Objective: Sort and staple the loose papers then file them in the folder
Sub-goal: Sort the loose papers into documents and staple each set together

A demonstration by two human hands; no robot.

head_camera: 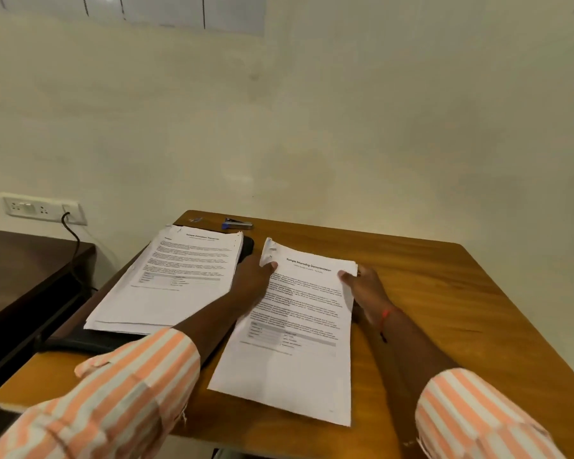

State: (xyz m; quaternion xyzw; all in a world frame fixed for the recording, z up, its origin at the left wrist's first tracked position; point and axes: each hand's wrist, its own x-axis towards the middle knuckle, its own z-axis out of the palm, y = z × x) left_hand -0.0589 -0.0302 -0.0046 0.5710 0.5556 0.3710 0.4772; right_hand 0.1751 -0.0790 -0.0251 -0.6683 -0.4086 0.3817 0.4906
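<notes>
Cream wall (345,111), wooden table (444,293), dark desk (20,266) at left, socket panel (43,208) with black cable (75,240).

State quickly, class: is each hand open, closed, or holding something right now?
Left hand: pinches the left edge of the internship papers, thumb on top.
Right hand: pinches the same papers' right edge, thumb on top.

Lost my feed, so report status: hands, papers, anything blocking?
Left hand, right hand: each grips a side of the internship packet on the table. Other stack on folder, left. Stapler at far edge, nothing blocking.
</notes>
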